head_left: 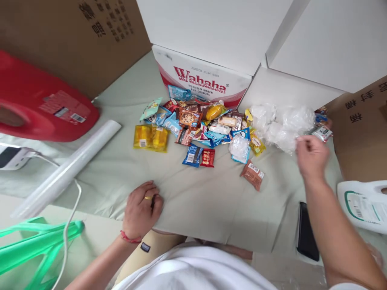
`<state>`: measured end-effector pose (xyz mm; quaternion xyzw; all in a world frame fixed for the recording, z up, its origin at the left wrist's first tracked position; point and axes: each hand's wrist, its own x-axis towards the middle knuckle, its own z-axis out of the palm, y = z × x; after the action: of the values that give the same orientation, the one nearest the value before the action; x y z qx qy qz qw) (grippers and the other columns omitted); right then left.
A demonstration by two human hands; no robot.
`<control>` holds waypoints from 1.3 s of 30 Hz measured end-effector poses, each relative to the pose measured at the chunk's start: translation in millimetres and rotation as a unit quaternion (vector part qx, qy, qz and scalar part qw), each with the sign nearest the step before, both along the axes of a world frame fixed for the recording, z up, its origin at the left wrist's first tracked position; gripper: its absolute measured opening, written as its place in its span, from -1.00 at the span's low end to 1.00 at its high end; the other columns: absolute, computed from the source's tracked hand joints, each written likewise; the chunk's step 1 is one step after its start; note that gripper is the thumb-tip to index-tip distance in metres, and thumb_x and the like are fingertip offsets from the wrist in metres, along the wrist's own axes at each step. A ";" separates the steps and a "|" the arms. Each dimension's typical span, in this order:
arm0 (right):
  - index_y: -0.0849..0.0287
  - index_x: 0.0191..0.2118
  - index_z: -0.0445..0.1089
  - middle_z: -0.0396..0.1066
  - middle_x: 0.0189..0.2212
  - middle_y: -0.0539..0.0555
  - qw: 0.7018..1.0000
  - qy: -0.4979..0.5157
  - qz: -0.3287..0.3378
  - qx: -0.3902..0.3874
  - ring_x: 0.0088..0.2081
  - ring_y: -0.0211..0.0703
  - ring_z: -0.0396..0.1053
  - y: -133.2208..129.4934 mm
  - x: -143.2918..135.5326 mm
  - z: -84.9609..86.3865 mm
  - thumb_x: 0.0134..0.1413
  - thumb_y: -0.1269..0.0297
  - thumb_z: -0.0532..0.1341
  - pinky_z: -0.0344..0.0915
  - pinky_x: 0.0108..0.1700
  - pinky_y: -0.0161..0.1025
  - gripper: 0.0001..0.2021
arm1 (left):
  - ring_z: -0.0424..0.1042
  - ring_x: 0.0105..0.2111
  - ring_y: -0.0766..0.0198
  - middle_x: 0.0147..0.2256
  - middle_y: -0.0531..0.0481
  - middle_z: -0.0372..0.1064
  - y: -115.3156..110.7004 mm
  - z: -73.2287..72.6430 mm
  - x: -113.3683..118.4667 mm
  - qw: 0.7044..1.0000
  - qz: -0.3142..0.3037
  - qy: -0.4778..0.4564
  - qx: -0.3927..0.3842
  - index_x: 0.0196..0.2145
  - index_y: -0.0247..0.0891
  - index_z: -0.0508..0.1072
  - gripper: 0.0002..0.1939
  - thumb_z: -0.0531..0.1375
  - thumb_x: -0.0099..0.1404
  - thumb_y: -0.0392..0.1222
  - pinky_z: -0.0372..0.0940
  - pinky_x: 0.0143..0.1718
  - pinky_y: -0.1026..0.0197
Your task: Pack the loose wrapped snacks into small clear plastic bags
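Note:
My left hand [142,209] rests on the cloth near the table's front edge. Its fingers are loosely bent, with the thumb apart from them, and no object shows in it. On the right, my right hand [313,157] is closed and somewhat blurred, beside a heap of crumpled clear plastic bags [281,125]. What its fingers pinch, if anything, is hidden. Just beyond it lies a small white-and-red packet [323,133]. A pile of wrapped snacks, including a cookie packet [190,117], spreads across the middle. A brown packet [254,175] lies in front of it.
A Wahaha carton [205,76] stands behind the pile. To the left are a red jug [45,100], a plastic roll [69,167], a white cable [72,209] and a green stool [39,245]. On the right lie a black phone [307,233] and a white jug [363,205].

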<state>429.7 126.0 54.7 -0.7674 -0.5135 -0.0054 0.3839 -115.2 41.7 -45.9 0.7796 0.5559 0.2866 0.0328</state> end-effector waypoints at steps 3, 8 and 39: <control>0.19 -0.19 0.52 0.47 -0.39 0.06 0.992 0.031 0.093 -0.081 -0.37 -0.17 0.35 14.8 -88.2 -5.9 0.20 -0.03 0.21 0.28 -0.23 -0.21 -0.64 | 0.51 0.03 -0.01 -0.20 -0.12 0.52 -1.0 -0.7 -0.2 1.000 0.001 -0.020 -0.013 -0.28 -0.19 0.45 -0.89 0.17 0.24 -0.32 0.36 0.06 -0.03; 0.18 -0.32 0.52 0.41 -0.44 0.04 0.981 0.038 0.141 -0.130 -0.36 -0.14 0.31 27.4 -150.7 -27.2 0.07 0.12 0.27 0.29 -0.21 -0.19 -0.78 | 0.52 -0.05 0.07 -0.19 -0.11 0.47 -8.1 14.1 0.3 0.981 -0.001 -0.187 -0.048 -0.27 -0.21 0.45 -0.90 0.15 0.26 -0.30 0.40 0.00 0.00; 0.13 -0.21 0.54 0.50 -0.11 0.16 0.906 0.399 0.137 0.014 -0.09 -0.05 0.44 -173.0 -224.8 -60.0 0.19 0.08 0.29 0.45 -0.14 -0.12 -0.77 | 0.34 -0.45 0.39 -0.48 0.12 0.33 8.8 40.0 77.5 0.496 -0.087 -0.735 -0.454 -0.46 -0.27 0.35 -0.61 0.50 -0.02 -0.13 0.30 -0.35 0.28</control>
<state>205.0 -47.0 -5.3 -0.6217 -0.4174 0.3470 0.5646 -37.6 50.5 -6.0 0.2095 0.3137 0.4602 0.8037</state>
